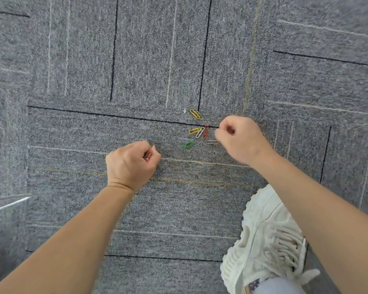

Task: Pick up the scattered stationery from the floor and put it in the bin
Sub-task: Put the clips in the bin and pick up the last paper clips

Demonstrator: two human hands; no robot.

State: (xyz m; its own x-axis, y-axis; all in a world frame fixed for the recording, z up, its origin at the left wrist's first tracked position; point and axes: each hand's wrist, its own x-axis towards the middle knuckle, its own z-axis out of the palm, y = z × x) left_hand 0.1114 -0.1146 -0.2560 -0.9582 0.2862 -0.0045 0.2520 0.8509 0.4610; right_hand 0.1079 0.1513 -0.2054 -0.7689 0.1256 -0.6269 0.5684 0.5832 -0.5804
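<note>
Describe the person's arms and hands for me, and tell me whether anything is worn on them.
Both are bare. The left forearm and right forearm show no sleeves up to the picture's edge. The left hand and right hand wear no gloves, and neither wrist carries a watch or bracelet. No ring is visible, though the right hand is blurred.

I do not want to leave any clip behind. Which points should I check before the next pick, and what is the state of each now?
1. Floor cleared: not ok; six paper clips lie on the carpet.
2. Left hand grips collected clips: ok.
3. Right hand free: cannot tell; its fingers are curled and blurred.
4. Grey clip within reach: ok; it lies beside the right hand.
5. Bin location: cannot tell; it is not in view.
</note>
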